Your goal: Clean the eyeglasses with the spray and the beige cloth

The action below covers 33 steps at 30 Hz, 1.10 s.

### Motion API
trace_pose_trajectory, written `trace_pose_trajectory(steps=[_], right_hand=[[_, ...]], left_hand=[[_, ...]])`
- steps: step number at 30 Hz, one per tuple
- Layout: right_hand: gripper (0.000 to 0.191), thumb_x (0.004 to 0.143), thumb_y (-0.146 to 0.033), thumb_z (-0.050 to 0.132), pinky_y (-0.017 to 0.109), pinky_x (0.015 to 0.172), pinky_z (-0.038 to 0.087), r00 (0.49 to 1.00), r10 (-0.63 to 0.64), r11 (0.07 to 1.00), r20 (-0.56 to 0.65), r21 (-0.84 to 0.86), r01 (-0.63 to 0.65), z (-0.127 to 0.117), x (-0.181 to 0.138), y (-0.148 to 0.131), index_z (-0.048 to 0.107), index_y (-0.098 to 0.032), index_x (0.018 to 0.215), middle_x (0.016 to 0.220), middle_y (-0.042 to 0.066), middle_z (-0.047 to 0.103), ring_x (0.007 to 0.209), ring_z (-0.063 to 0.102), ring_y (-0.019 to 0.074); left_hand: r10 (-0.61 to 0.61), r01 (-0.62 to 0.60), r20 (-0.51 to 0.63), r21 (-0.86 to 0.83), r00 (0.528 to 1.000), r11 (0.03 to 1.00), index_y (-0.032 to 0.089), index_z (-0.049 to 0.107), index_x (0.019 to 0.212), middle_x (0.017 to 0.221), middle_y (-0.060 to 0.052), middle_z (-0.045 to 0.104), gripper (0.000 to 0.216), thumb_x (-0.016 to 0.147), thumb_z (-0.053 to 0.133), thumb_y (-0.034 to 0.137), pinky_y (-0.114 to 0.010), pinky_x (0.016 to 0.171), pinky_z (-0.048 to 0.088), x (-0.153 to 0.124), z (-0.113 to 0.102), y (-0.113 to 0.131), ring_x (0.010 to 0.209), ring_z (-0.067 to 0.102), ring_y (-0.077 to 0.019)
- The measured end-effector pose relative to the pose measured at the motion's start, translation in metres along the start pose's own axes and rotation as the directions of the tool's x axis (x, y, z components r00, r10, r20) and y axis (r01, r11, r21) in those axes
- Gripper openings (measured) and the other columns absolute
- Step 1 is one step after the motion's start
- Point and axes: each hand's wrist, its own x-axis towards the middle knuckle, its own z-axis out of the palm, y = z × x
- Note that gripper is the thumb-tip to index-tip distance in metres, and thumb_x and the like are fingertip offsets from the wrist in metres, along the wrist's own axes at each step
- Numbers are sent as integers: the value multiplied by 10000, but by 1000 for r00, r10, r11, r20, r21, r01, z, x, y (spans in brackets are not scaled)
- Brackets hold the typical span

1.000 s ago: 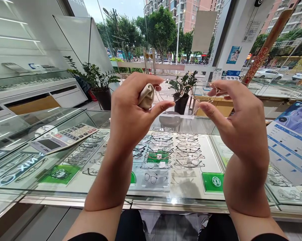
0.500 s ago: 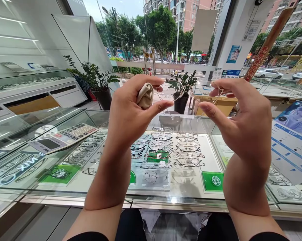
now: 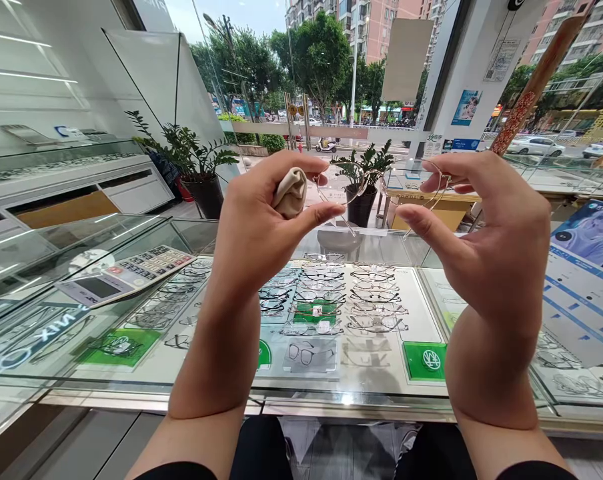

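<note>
A pair of thin gold-rimmed eyeglasses (image 3: 373,175) is held up level above the glass display case, its clear lenses facing me. My left hand (image 3: 276,200) grips the left side between thumb and fingers. Tucked in the crook of that same hand is a crumpled beige cloth (image 3: 290,193). On the other side, my right hand (image 3: 486,213) pinches the right rim between thumb and index finger. The temples hang below and beyond the lenses, partly hidden by my hands.
Beneath my arms is the glass display case (image 3: 381,393), with rows of eyeglass frames (image 3: 379,293) inside. A calculator (image 3: 131,270) lies on its left top; a printed calendar-like card (image 3: 581,287) stands at right. Beyond are potted plants (image 3: 199,167) and a street window.
The eyeglasses have tilted slightly, and their temple tips have shifted a little to the right. My right hand has moved slightly right; my left hand is nearly still.
</note>
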Motion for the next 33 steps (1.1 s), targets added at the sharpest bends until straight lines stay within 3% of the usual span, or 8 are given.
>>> trace_pose_trajectory(steps=[10,27,33], right_hand=[[472,1058,-642,655,697,1112,556,997,1,999,76,-53,3,4,1,13,764,-304,1369,1250,148,810,1267,719,436],[524,1077,-663,598,662,1159,554,981,25,997,194,-82,-9,7,2,24,730,-318,1449,1367,145,801,1319,720,418],[546,1089,-684,554,652,1129,566,972,50,996,230,-80,-33,8,4,23,725,-312,1449,1365,150,791,1307,722,410]], left_hand=[[68,-66,-85,27,994,997,305,785,1168,1088,-27,819,461,896,891,663,-456,892,653,0,3,0,994,784,-268],[138,-129,-191,62,972,990,293,787,1124,1025,-8,808,479,870,907,680,-452,793,644,-1,10,3,892,772,-234],[113,-105,-164,58,980,993,311,779,1167,1035,-15,782,435,919,872,657,-492,827,631,-3,9,6,978,780,-278]])
